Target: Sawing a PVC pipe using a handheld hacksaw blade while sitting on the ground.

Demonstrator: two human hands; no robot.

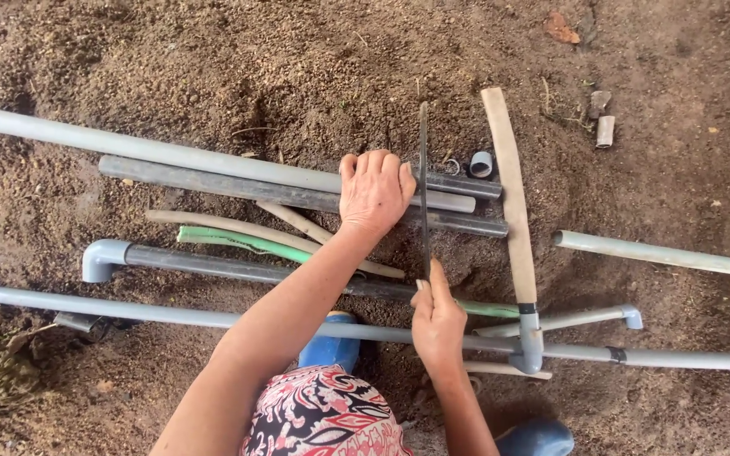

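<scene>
My left hand [373, 191] presses palm-down on two grey plastic pipes [238, 173] that lie side by side on the dirt. My right hand [435, 319] grips the near end of a thin dark saw blade [423, 181]. The blade stands on edge across those pipes, just right of my left hand's fingers. The pipes' cut ends [487, 207] stick out to the right of the blade.
Several more grey pipes, a green hose [242, 242] and tan tubes lie on the soil. A long grey pipe [171, 314] with tee fittings runs across the front. A wooden slat [513, 203] lies right of the blade, with short pipe offcuts [482, 164] nearby. My blue footwear [331, 342] rests below.
</scene>
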